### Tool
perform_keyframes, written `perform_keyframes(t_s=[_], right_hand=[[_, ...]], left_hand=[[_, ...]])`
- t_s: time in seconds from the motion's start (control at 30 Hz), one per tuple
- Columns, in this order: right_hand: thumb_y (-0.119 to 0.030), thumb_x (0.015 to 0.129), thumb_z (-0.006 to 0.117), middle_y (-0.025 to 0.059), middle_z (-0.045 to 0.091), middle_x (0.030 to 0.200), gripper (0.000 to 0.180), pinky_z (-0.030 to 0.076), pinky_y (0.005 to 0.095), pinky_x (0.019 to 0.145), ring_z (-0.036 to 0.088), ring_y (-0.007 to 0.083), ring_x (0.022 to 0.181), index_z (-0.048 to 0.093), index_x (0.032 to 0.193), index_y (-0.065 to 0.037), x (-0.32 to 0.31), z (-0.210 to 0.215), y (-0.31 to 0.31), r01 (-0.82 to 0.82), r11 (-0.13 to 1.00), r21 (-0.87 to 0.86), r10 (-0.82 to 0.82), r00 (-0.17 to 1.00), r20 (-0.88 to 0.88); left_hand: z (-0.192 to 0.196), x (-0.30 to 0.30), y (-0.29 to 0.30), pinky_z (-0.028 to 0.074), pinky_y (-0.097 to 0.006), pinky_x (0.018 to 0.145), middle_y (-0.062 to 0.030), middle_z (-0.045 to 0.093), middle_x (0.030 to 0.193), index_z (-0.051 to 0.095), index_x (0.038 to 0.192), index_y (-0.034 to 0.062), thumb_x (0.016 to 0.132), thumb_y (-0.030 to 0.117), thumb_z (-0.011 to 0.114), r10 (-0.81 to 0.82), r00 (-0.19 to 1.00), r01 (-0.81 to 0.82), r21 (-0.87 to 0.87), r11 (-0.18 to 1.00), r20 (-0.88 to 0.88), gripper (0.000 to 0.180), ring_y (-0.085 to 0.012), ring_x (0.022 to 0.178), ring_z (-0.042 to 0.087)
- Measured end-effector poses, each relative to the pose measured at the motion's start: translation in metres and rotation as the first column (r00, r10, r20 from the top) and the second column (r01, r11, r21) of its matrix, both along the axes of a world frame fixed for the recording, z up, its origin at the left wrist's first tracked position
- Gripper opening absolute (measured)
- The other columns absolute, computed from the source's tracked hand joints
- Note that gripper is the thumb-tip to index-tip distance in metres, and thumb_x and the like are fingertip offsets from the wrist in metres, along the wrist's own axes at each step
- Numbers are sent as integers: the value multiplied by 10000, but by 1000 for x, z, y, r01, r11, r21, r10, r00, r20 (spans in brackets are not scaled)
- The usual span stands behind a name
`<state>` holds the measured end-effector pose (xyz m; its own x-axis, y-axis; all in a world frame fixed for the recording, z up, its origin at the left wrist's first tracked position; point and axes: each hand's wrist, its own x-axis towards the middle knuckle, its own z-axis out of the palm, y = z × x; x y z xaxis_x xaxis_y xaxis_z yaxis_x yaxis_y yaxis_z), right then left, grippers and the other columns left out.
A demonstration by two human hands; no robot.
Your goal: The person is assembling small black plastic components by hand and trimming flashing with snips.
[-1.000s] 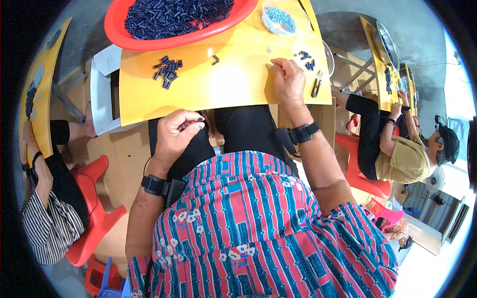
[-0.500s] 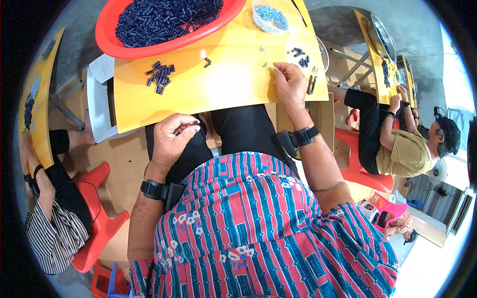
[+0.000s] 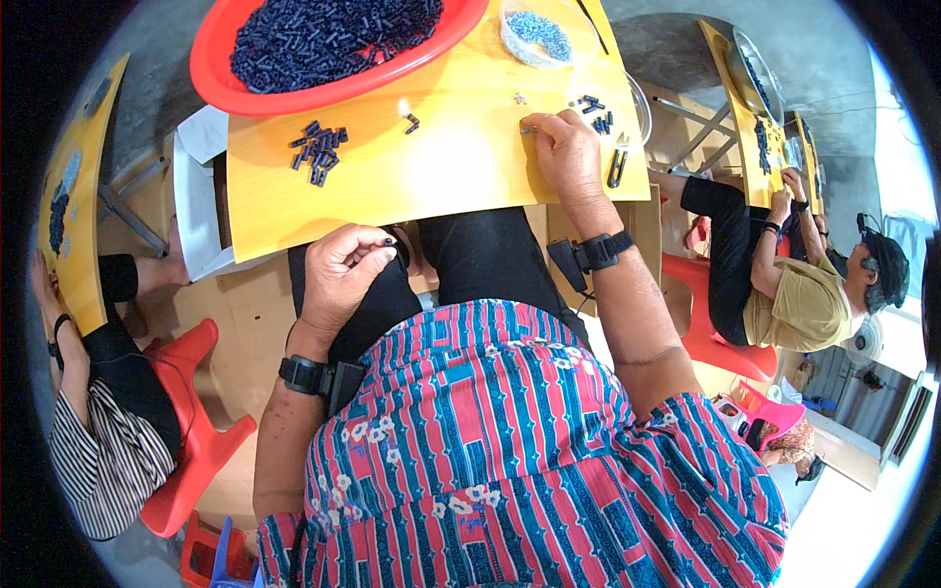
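Observation:
Over my lap, just in front of the table edge, my left hand [image 3: 338, 271] pinches a small black tubular piece [image 3: 389, 243] between thumb and forefinger. My right hand [image 3: 567, 152] rests on the yellow table [image 3: 392, 186], its fingers bent and the fingertips together at the tabletop. Whatever lies under those fingertips is too small to make out. Just beyond them sits a tiny pale bit [image 3: 520, 98]. To the right of this hand lie a pair of black-handled thread snips [image 3: 618, 165] and several dark tubular pieces [image 3: 596, 113].
A big red basin [image 3: 211, 83] of dark tubular pieces stands at the far left. Nearer lie a pile of such pieces [image 3: 317, 152] and a few single ones [image 3: 411, 124]. A clear tub [image 3: 537, 39] holds small blue parts. Other people sit at tables on both sides.
My right hand has moved slightly left and its fingertips have come down to the tabletop where a tiny bit lay. The left hand stays put with its piece.

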<state>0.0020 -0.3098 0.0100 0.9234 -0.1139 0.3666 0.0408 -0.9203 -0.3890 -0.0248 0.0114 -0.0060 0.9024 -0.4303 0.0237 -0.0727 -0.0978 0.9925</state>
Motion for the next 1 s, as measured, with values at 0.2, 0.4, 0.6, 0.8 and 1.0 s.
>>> perform_keyframes(t_s=[0.2, 0.4, 0.6, 0.8, 1.0], right_hand=[[-43, 802, 632, 118, 616, 769, 122, 507, 361, 641, 625, 293, 700, 710, 884, -90, 0, -1, 1, -3, 1000, -29, 2, 999, -32], [-79, 809, 579, 138, 619, 796, 109, 514, 416, 660, 625, 342, 708, 686, 799, -92, 0, -4, 0, -2, 1000, -19, 2, 1000, -8], [-64, 836, 590, 146, 611, 846, 40, 502, 421, 692, 616, 339, 777, 612, 864, -47, 0, -2, 10, 66, 985, -160, -85, 990, -113], [-43, 820, 571, 140, 589, 874, 73, 486, 442, 694, 601, 354, 788, 569, 889, -67, 10, 14, 10, -25, 998, -63, 32, 992, 120], [-61, 829, 580, 148, 616, 863, 71, 493, 435, 714, 607, 348, 810, 612, 892, -62, 9, 9, 15, 37, 997, 61, -42, 996, 77]], left_hand=[[-6, 0, 1, 463, -212, 618, -20, 637, 750, 660, 873, -2, 800, 25, 692, -1, 1000, 0, -34, 999, -8, 83, -58, 652, 556], [-5, 0, 0, 464, -210, 623, -21, 636, 755, 658, 875, -7, 804, 29, 689, -8, 1000, 7, -38, 999, -21, 86, -59, 662, 559], [-8, 0, 5, 466, -205, 690, -18, 643, 849, 645, 890, -7, 822, -7, 666, -36, 998, 35, -11, 999, -56, 71, -55, 740, 564], [-5, 0, 1, 465, -208, 623, -23, 638, 756, 662, 889, -8, 804, 21, 681, -6, 1000, 6, -14, 1000, -6, 92, -59, 655, 559], [-4, 0, 2, 465, -210, 622, -24, 641, 755, 661, 890, -9, 805, 25, 678, -7, 1000, 7, -20, 1000, -5, 93, -62, 652, 560]])
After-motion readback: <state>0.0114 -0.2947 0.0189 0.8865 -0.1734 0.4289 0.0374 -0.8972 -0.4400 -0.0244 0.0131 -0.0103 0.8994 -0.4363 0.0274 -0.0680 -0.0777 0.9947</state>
